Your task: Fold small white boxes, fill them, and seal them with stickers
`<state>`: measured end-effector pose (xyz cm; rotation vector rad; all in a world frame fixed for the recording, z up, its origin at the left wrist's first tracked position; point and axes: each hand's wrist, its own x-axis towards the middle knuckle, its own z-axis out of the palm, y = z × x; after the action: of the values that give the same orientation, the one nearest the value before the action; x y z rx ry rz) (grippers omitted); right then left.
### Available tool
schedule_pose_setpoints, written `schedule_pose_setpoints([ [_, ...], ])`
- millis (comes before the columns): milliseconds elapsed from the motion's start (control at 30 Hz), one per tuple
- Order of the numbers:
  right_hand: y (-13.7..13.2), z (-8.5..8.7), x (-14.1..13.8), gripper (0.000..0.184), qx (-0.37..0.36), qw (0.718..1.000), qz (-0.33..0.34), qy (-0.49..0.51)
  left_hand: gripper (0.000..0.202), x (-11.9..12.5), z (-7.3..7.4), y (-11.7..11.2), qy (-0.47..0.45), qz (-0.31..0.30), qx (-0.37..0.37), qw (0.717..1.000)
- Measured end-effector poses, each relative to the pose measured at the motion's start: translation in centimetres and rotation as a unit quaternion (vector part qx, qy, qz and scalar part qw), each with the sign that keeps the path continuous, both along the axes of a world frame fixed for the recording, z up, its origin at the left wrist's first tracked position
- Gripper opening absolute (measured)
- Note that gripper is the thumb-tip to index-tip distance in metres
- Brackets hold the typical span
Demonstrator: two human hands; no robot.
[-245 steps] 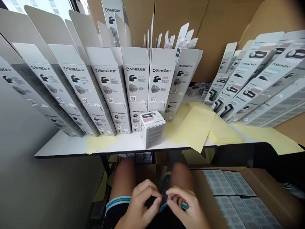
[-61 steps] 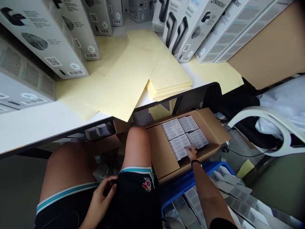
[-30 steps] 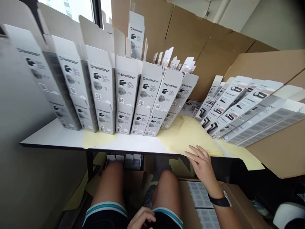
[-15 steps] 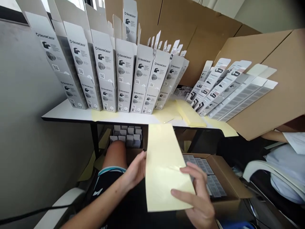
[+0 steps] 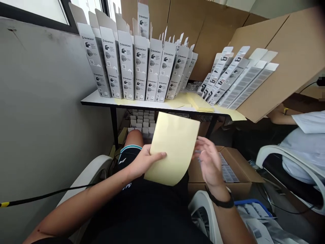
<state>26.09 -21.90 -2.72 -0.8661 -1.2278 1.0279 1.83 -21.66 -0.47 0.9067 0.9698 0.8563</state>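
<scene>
The table [image 5: 91, 98] bears cartons [image 5: 138, 67], yellow sheets [image 5: 200, 102], perhaps smaller boxes [image 5: 194, 85].

The yellow sheet [image 5: 174, 145] hides most fingers of the left hand [image 5: 143, 161]; just right of it, the right hand [image 5: 209, 164] is blurred. Far right of it, the picture's edge cuts off a co-worker [image 5: 303, 144].

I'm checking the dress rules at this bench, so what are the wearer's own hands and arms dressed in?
The left hand is gloveless, its wrist and forearm without bands; a bit of black sleeve shows higher up that arm. The right hand is gloveless too, with a black wristband.
</scene>
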Motion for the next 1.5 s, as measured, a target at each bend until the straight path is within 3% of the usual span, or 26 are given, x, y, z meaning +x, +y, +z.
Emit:
schedule_pose_setpoints([
  [67, -1.2, -0.5, -0.8, 0.043, -0.075, 0.997, 0.032, 0.009, 0.052, 0.5, 0.3, -2.6, 0.018, -0.042, 0.013, 0.999],
  [133, -2.4, -0.7, -1.5, 0.038, -0.129, 0.989, 0.069, -0.024, 0.056, 0.8, 0.6, -4.1, 0.014, -0.053, 0.044, 0.998],
  [267, -4.1, 0.1, -2.6, 0.038, -0.134, 0.96, 0.226, -0.101, 0.049, 0.1, 1.3, -4.4, 0.032, 0.059, 0.132, 0.989],
  [333, -4.4, 0.4, -2.8, 0.038, -0.133, 0.952, 0.257, -0.098, 0.04, -0.4, 1.7, -4.1, 0.053, 0.08, 0.148, 0.984],
  [433, -4.4, 0.9, -2.5, 0.046, -0.15, 0.956, 0.243, -0.058, 0.036, -0.7, 2.0, -3.9, 0.086, 0.023, 0.149, 0.985],
  [500, -4.0, 1.2, -1.8, 0.057, -0.162, 0.948, 0.271, -0.032, 0.039, -0.7, 2.0, -4.0, 0.097, -0.033, 0.135, 0.986],
  [567, -3.6, 1.6, -1.1, 0.059, -0.184, 0.928, 0.324, -0.031, 0.043, -0.6, 2.0, -4.4, 0.1, -0.072, 0.12, 0.985],
  [667, -3.3, 1.9, -0.4, 0.048, -0.222, 0.884, 0.405, -0.074, 0.047, -0.4, 1.8, -4.9, 0.129, -0.095, 0.133, 0.978],
  [767, -3.1, 1.4, -0.2, 0.042, -0.2, 0.855, 0.47, -0.095, 0.053, -0.3, 1.7, -5.3, 0.156, -0.105, 0.146, 0.971],
  [967, -3.0, 0.9, -0.5, 0.034, -0.09, 0.853, 0.51, -0.07, 0.06, -0.1, 1.5, -5.2, 0.136, -0.094, 0.134, 0.977],
  [1133, -3.1, 1.0, -0.2, 0.04, -0.041, 0.894, 0.437, -0.087, 0.054, -0.2, 1.1, -4.9, 0.126, -0.053, 0.145, 0.98],
  [1200, -3.2, 1.0, -0.3, 0.041, -0.034, 0.901, 0.421, -0.096, 0.054, -0.3, 0.9, -4.9, 0.152, -0.042, 0.182, 0.971],
  [1267, -3.3, 1.2, -0.6, 0.04, -0.023, 0.904, 0.414, -0.101, 0.056, -0.4, 0.6, -5.0, 0.211, -0.004, 0.289, 0.934],
  [1300, -3.4, 1.2, -0.8, 0.041, -0.02, 0.906, 0.409, -0.106, 0.053, -0.4, 0.6, -5.1, 0.251, 0.022, 0.361, 0.898],
  [1367, -3.7, 1.5, -1.1, 0.041, -0.02, 0.913, 0.388, -0.125, 0.038, -0.3, 0.7, -5.3, 0.33, 0.06, 0.503, 0.796],
  [1433, -4.0, 1.7, -1.5, 0.041, -0.02, 0.92, 0.361, -0.152, 0.019, -0.1, 1.2, -5.7, 0.38, 0.047, 0.589, 0.711],
  [1500, -4.4, 2.0, -1.8, 0.042, -0.01, 0.925, 0.33, -0.186, 0.011, 0.0, 1.7, -6.0, 0.397, 0.009, 0.608, 0.688],
])
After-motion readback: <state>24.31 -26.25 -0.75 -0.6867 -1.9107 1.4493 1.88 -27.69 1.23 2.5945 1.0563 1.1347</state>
